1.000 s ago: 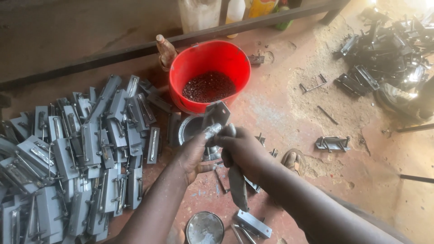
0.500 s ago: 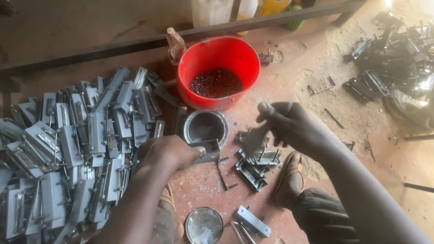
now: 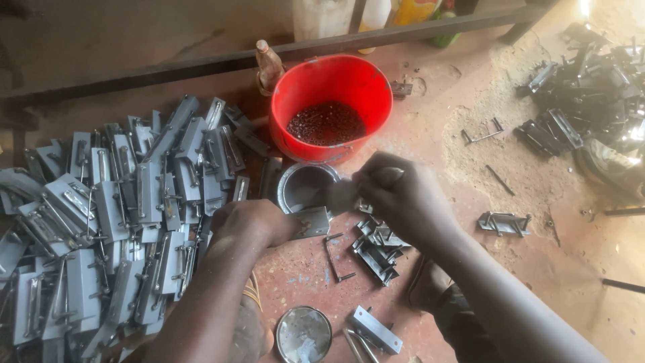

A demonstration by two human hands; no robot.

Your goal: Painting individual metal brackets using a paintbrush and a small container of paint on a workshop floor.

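My left hand (image 3: 252,223) grips a small grey metal plate (image 3: 312,222) flat on the reddish floor, just in front of a small round metal tin (image 3: 306,187). My right hand (image 3: 403,196) is closed around a tool. Its dark rounded end (image 3: 390,176) shows above my fingers, and its blurred grey end (image 3: 342,195) hangs just above the plate. Under my right wrist lies a small heap of dark metal pieces (image 3: 376,247). A thin bent rod (image 3: 333,259) lies between my hands.
A red bucket (image 3: 332,111) of small dark bits stands behind the tin, a bottle (image 3: 269,64) beside it. A big pile of grey metal plates (image 3: 121,215) fills the left. Dark metal parts (image 3: 591,101) lie far right, a bracket (image 3: 504,223) mid right, a round lid (image 3: 304,333) near me.
My right hand has come down and to the left with the tool, from a raised spot on the right to just above the plate. My left hand stays on the plate.
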